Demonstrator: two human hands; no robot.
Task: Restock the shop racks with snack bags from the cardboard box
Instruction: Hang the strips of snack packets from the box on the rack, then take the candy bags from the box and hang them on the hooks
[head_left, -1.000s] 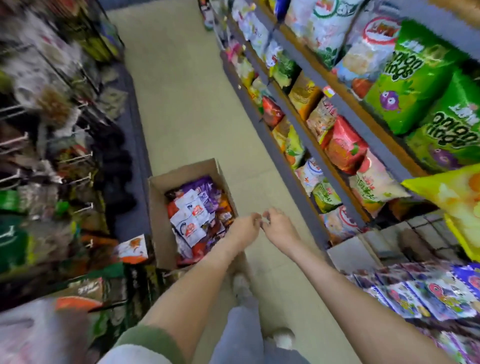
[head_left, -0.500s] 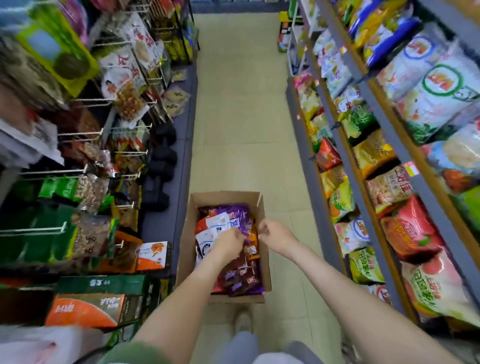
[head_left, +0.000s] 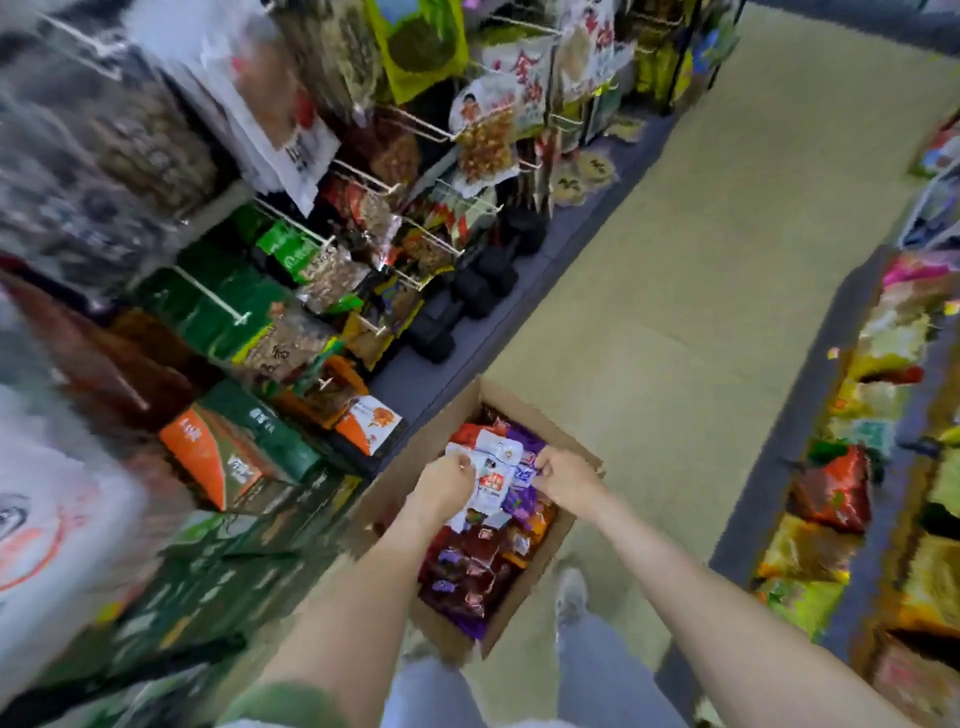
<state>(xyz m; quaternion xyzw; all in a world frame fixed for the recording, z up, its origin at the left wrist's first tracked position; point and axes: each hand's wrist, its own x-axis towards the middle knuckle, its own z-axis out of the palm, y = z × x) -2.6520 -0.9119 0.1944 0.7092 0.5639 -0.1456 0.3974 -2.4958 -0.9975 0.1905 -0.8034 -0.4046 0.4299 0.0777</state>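
An open cardboard box (head_left: 545, 577) stands on the aisle floor, filled with several small snack bags in white, purple, red and orange. My left hand (head_left: 441, 486) is inside the box with its fingers curled on the left edge of a white snack bag (head_left: 491, 475). My right hand (head_left: 569, 478) is over the box too, its fingers pinching a white-and-purple bag (head_left: 524, 475) beside the first. The whole picture is blurred by head motion.
Wire hook racks (head_left: 363, 249) hung with nut and snack bags fill the left side, with green and orange cartons (head_left: 234, 452) below them. Shelves of chip bags (head_left: 841, 493) line the right. Beige floor (head_left: 701, 260) runs between. My foot (head_left: 571, 597) is next to the box.
My hands have gone down into the box, from above its rim to gripping bags at the top of the pile. The camera has swung left toward the hook racks.
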